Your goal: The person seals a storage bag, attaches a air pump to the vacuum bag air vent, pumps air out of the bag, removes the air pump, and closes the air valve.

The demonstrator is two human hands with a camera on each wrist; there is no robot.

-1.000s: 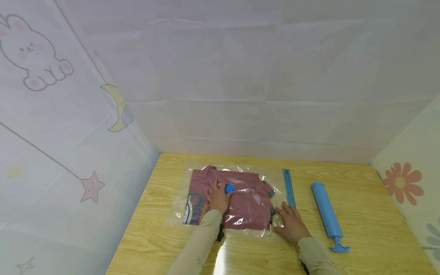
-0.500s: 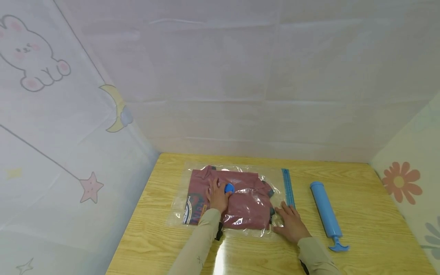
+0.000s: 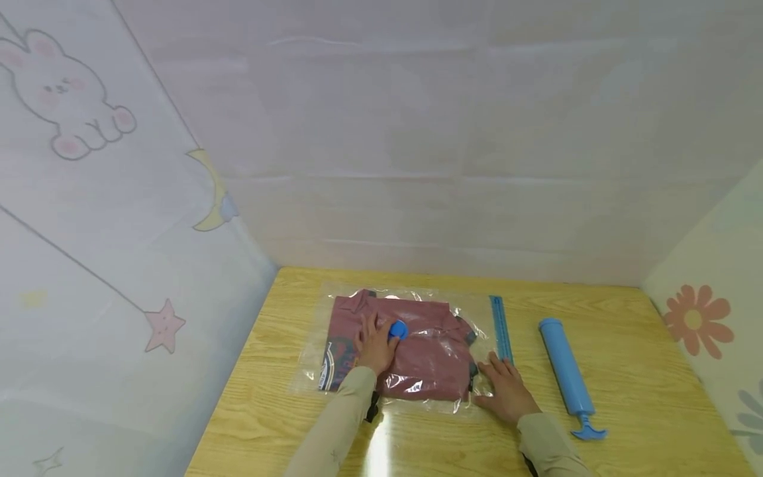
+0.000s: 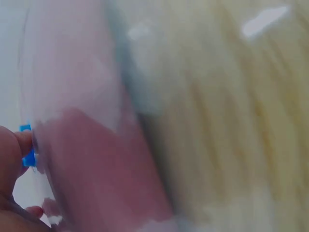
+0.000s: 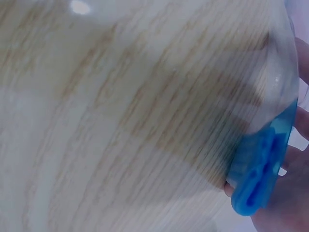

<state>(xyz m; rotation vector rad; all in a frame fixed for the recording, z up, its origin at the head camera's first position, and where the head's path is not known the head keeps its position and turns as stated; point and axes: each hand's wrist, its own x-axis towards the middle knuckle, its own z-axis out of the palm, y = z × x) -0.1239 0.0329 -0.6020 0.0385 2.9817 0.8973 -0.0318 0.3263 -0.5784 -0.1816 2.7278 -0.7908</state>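
A clear vacuum storage bag [image 3: 311,344] with a blue zip edge [image 3: 501,324] lies flat on the table. Inside it is a folded maroon garment [image 3: 423,344] with a printed patch at its left. My left hand [image 3: 374,350] rests over the bag and pinches the round blue valve cap [image 3: 398,330] between thumb and finger. In the left wrist view the thumb meets the side of the cap [image 4: 29,157]. At the near right corner my right hand [image 3: 505,389] lies with spread fingers on the bag, beside the zip edge [image 5: 260,169].
A blue hand pump [image 3: 566,368] lies to the right of the bag, its T-shaped handle toward the near side. The wooden table [image 3: 262,397] is bounded by a pale sheet wall [image 3: 465,218] at the back and printed sheets at both sides.
My left hand has turned slightly at the cap, its wrist and sleeve shifting a little left. The right hand, bag and pump stay in place; the head view shifts slightly.
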